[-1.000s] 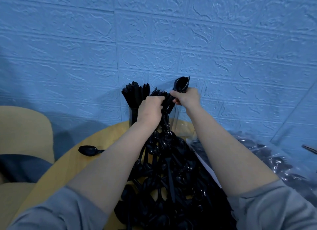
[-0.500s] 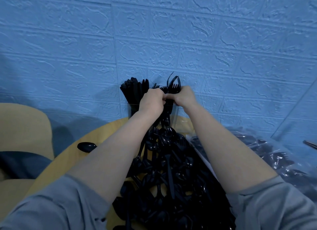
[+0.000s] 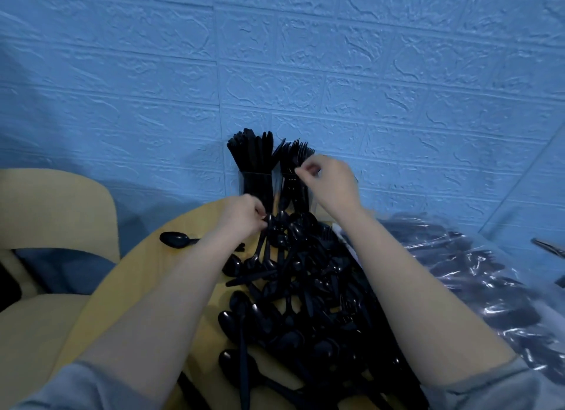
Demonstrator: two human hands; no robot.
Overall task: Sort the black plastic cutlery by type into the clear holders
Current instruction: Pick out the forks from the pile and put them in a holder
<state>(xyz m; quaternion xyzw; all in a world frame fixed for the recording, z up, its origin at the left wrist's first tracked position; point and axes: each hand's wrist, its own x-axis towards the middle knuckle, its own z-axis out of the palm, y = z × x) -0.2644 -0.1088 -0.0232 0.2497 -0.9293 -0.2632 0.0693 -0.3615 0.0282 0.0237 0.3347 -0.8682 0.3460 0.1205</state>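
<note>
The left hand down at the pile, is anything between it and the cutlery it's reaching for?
Nothing visible. The left hand is already at the far end of the cutlery pile, fingertips pinching a black piece there. The right hand is apart, up by the fork holder.

A blue wall [image 3: 305, 58] of embossed brick-pattern panels fills the upper half of the view, with a seam running diagonally at its far right. Below it stands a round table [image 3: 143, 275] with a yellowish wooden top, its curved edge showing on the left. Left of the table sits a beige chair [image 3: 55, 214], its rounded backrest near the wall and its seat lower down; a dark blue cloth [image 3: 64, 269] lies between backrest and seat. On the right, crinkled clear plastic bags [image 3: 477, 275] lie heaped beside the table, glinting with highlights. At the far right edge a thin dark item shows, too small to identify.
</note>
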